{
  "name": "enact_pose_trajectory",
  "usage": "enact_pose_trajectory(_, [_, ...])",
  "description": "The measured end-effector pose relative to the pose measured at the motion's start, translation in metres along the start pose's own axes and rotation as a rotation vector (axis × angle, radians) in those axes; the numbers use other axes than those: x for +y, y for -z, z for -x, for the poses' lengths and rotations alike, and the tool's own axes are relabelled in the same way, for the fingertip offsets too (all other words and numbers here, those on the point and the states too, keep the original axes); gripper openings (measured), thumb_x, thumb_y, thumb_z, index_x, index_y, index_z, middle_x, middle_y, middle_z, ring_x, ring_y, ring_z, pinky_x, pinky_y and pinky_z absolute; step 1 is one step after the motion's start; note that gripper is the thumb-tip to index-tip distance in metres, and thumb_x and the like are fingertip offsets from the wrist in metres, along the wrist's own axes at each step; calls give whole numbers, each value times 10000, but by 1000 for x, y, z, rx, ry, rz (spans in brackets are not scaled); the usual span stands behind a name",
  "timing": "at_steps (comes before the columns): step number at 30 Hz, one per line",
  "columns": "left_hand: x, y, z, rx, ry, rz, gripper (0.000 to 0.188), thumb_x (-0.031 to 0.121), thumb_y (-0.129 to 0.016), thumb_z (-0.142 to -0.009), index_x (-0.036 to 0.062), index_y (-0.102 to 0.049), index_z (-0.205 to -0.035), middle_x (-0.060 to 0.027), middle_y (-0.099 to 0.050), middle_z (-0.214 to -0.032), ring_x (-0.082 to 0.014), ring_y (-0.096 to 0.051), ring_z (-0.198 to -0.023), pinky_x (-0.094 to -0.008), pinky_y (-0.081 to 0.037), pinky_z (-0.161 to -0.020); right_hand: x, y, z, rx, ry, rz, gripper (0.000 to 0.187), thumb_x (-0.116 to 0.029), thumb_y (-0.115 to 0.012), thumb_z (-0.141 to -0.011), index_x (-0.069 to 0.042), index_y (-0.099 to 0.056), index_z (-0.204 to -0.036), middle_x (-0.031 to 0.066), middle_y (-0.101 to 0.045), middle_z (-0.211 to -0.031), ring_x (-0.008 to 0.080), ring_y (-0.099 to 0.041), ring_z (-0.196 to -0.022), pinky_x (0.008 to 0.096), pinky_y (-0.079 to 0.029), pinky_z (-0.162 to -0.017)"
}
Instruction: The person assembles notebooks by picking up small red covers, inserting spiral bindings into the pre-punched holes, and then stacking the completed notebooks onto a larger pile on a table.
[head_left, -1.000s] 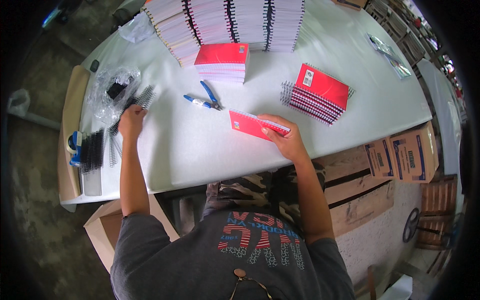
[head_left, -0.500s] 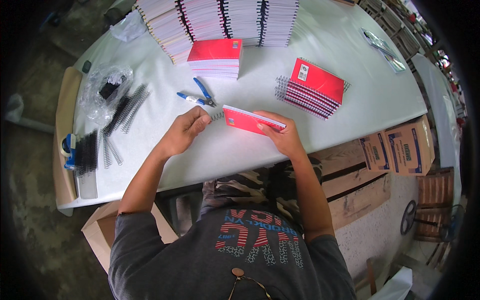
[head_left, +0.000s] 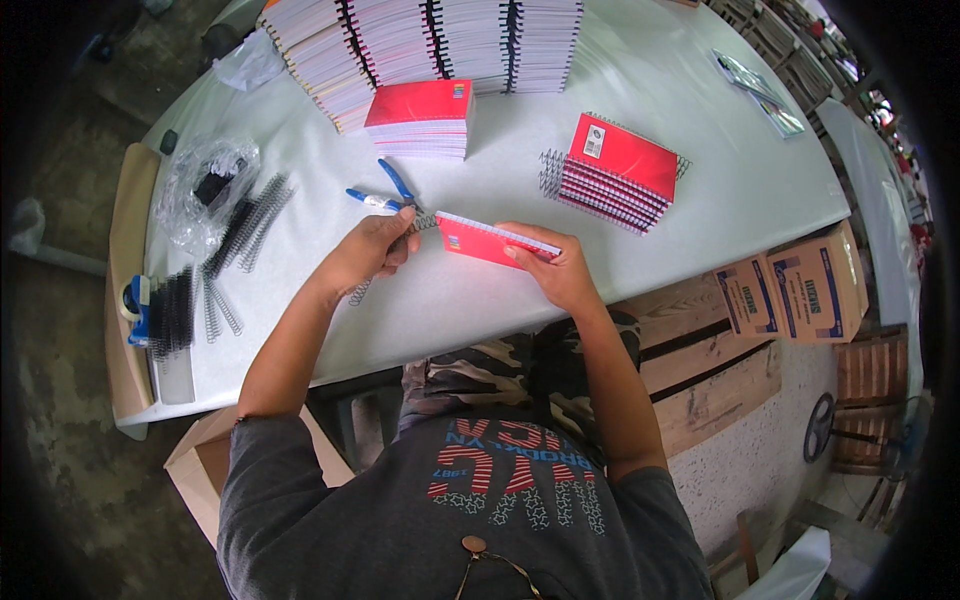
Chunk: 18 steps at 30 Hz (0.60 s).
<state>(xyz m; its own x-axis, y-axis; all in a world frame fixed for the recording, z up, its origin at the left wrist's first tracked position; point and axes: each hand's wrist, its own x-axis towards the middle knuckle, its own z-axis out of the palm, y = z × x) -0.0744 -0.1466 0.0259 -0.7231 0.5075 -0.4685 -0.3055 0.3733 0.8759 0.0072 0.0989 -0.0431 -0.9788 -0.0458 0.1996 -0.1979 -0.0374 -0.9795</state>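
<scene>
My right hand (head_left: 553, 268) grips a small red notebook (head_left: 480, 243) by its right end, its white page edge facing up. At the notebook's left end, my left hand (head_left: 372, 252) pinches a dark wire spiral coil (head_left: 427, 221). One end of the coil meets the notebook's corner; the other hangs out below my palm. Whether the coil has entered the holes is too small to tell. Just beyond my left hand lie blue-handled cutting pliers (head_left: 396, 183), jaws toward the coil.
Behind stands a stack of red-covered notebooks (head_left: 420, 103), before tall bound stacks (head_left: 470, 45). Spiral-bound red notebooks (head_left: 622, 165) sit at the right. On the left are loose coils (head_left: 262, 222), a plastic bag (head_left: 182, 205) and a blue tape dispenser (head_left: 139, 310). Cardboard boxes (head_left: 800, 290) stand beyond the table edge.
My left hand has moved slightly down and turned, and a length of coil now shows below it. The notebook has shifted a little left with my right hand.
</scene>
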Motion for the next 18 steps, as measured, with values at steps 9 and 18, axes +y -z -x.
enact_pose_trajectory(9, [15,24,-17,-42,-178,-161,263,238,-677,-827,34,-585,-964,-13,-557,-739,-121,-504,-646,-238,-413,-591,-2,2,0,-88,-15,16,252,-16,-595,-855,10,-627,-1104,72,-663,-1029,90,-565,-917,231,-446,-847])
enact_pose_trajectory(18, [39,0,1,65,-658,-1115,334,150,-709,-755,108,-595,-1067,-93,-590,-985,-258,-540,-953,-346,-368,-875,-3,0,0,-57,-94,43,265,-55,-599,-845,-5,-626,-1103,80,-681,-978,101,-586,-853,265,-472,-801])
